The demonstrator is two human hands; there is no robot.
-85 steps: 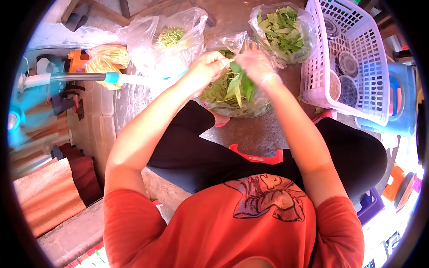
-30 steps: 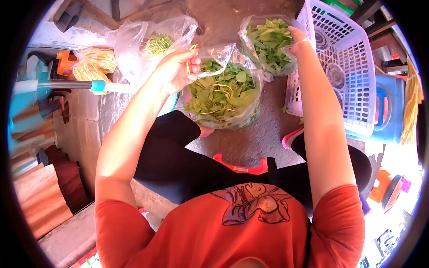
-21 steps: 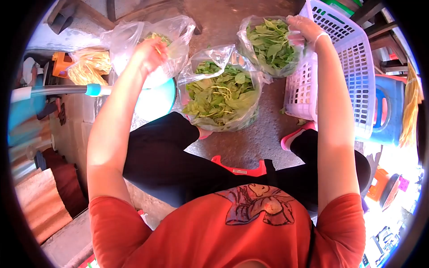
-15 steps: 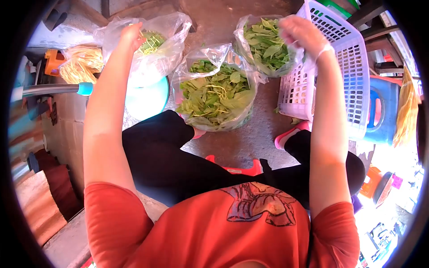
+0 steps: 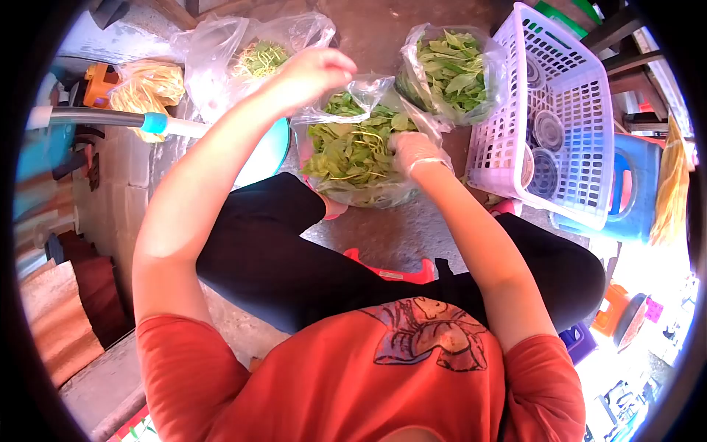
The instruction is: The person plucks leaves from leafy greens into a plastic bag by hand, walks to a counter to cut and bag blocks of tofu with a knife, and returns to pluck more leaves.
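Observation:
The middle clear plastic bag (image 5: pixel 372 193) is filled with leafy greens (image 5: pixel 346 151). My right hand (image 5: pixel 417 152), in a thin clear glove, reaches into its right side with the fingers closed among the leaves; the fingertips are partly hidden. My left hand (image 5: pixel 318 70) is raised near the back left of this bag, fingers loosely bent and apart, with nothing visible in them. Behind my left forearm lies another plastic bag (image 5: pixel 213 66) with a small heap of green stems (image 5: pixel 261 59). A third bag of greens (image 5: pixel 451 74) stands at the back right.
A white plastic basket (image 5: pixel 541 202) with round objects inside stands on the right, beside a blue plastic container (image 5: pixel 637 184). A light blue round tub (image 5: pixel 266 156) sits under my left forearm. A metal pole (image 5: pixel 103 116) juts in from the left. A red stool (image 5: pixel 394 275) shows below me.
My left hand has left the stems bag and moved right. My right hand has come down and left from the back-right bag into the middle bag's leaves.

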